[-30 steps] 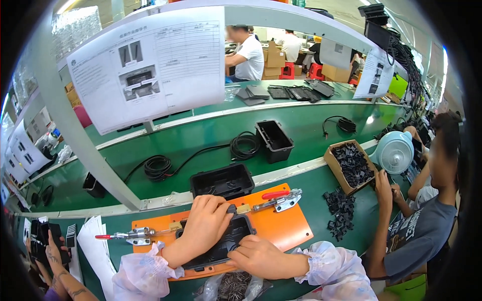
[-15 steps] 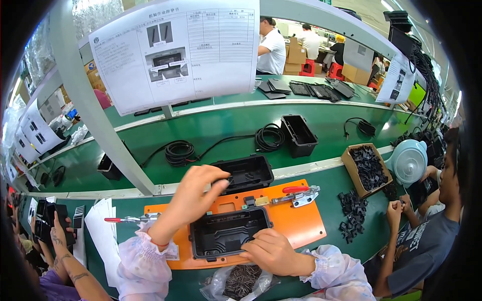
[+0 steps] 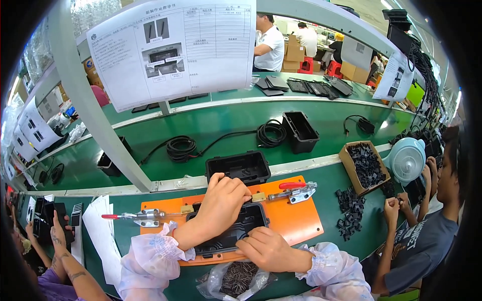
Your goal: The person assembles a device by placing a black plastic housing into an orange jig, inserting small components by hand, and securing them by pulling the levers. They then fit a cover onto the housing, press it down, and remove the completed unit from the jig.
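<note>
A black plastic box (image 3: 223, 242), open at the top, lies on an orange fixture plate (image 3: 300, 220) in front of me. My left hand (image 3: 223, 205) reaches across it, fingers bent and drawn together at its far rim beside a brass-coloured clamp block. What those fingertips hold, if anything, is hidden. My right hand (image 3: 273, 249) is closed at the box's near right corner, thumb and fingers gripping the rim. A toggle clamp with a red handle (image 3: 293, 192) sits on the plate's right side, and another toggle clamp (image 3: 145, 215) on its left.
Behind the plate stands a second black box (image 3: 238, 168). A bag of screws (image 3: 236, 279) lies close to me. To the right are loose black parts (image 3: 350, 213), a full carton (image 3: 345, 156) and a small fan (image 3: 406, 160). Coiled cables (image 3: 181, 149) lie farther back. Co-workers sit on both sides.
My left hand has come down and to the right, from above the plate's far edge onto the box's far rim. My right hand stays at the near corner.
</note>
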{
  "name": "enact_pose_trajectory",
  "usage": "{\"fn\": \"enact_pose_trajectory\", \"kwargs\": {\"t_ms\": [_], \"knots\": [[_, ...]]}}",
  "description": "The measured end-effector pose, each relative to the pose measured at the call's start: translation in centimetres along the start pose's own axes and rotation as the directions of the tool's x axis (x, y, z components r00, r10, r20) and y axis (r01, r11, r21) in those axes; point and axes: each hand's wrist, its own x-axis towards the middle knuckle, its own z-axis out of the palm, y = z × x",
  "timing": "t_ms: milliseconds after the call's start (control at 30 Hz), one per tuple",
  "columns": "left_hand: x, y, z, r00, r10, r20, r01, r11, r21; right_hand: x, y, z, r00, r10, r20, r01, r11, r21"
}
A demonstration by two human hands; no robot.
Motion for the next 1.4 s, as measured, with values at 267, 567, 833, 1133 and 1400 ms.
{"fn": "enact_pose_trajectory", "kwargs": {"t_ms": [267,567,833,1133,1400], "knots": [[-0.7,-1.7,-3.5,0.997,-0.064,-0.044,0.071,0.981,0.179,1.2,1.1,-3.6,0.977,0.080,-0.200,-0.068,0.995,0.070],[-3.5,-1.5,-5.6,0.986,-0.142,-0.085,0.158,0.962,0.225,0.9,10.8,-6.2,0.960,0.229,-0.158,-0.250,0.959,-0.129],[-3.9,-1.8,-5.1,0.983,-0.183,-0.025,0.185,0.962,0.200,-2.5,14.9,-11.1,0.484,0.673,-0.559,-0.620,0.715,0.325],[-4.8,1.4,-6.7,0.967,-0.227,0.116,0.184,0.937,0.297,-12.8,20.1,-10.5,0.198,0.979,0.045,-0.754,0.123,0.645],[-7.9,10.8,-8.2,0.920,-0.127,0.371,0.100,0.991,0.092,-6.4,33.3,-10.9,0.881,0.468,-0.074,-0.442,0.755,-0.484]]}}
